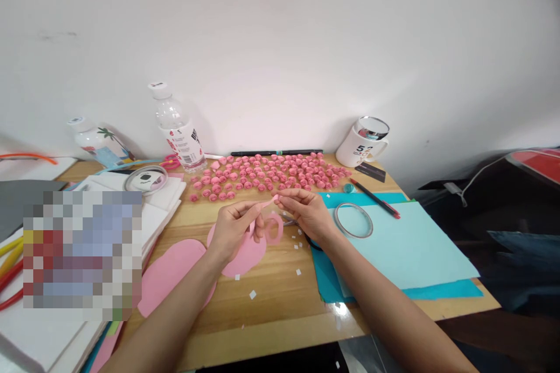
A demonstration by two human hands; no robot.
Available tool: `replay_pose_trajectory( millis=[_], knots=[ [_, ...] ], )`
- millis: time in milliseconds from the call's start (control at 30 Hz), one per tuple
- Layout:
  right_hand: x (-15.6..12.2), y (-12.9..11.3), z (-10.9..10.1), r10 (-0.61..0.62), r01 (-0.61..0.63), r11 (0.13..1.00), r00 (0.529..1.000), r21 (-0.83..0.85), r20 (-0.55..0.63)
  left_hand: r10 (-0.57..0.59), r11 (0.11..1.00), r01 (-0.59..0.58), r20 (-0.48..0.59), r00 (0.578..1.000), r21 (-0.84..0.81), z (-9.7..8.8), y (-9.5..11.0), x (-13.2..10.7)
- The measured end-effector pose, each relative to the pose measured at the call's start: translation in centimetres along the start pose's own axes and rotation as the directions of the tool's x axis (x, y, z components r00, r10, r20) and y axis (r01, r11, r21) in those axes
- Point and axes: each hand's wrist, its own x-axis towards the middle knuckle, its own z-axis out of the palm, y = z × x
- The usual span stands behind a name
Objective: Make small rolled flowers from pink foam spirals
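Note:
Both hands meet over the middle of the wooden desk, joined by a pink paper strip (266, 204). My left hand (238, 224) pinches the strip, part of which curls down below the fingers. At its other end, my right hand (306, 210) pinches a small rolled part of the strip between thumb and fingertips. Beneath my left hand lies a round pink paper piece (245, 259), with another pink paper cut-out (168, 274) partly under the left forearm. A loose pink paper coil (275, 230) rests between the hands. Scissors (289, 220) are mostly hidden behind my right hand.
Many rolled pink paper roses (262, 175) cover the back of the desk. Behind them stand a water bottle (177, 134) and a white mug (361, 145). Blue paper sheets (406, 245) with a tape roll (353, 220) lie right; stacked papers (161, 215) lie left.

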Motion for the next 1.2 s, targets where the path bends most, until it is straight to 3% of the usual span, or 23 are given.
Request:
replay_pose_trajectory(
  millis=[433,633,1200],
  knots=[
    [-0.18,-0.41,0.33,-0.007,0.009,1.000,0.998,0.029,-0.062,0.016,1.000,-0.016,0.043,0.999,-0.006,-0.13,-0.20,-0.02],
    [0.00,-0.22,0.12,0.012,-0.011,0.999,1.000,0.031,-0.020,0.000,0.998,0.004,0.059,0.998,-0.065,-0.19,-0.51,0.04],
    [-0.03,-0.21,0.12,-0.010,0.012,0.999,0.997,0.032,-0.071,0.008,0.998,-0.004,0.059,0.998,-0.064,-0.21,-0.55,0.01]
  ],
)
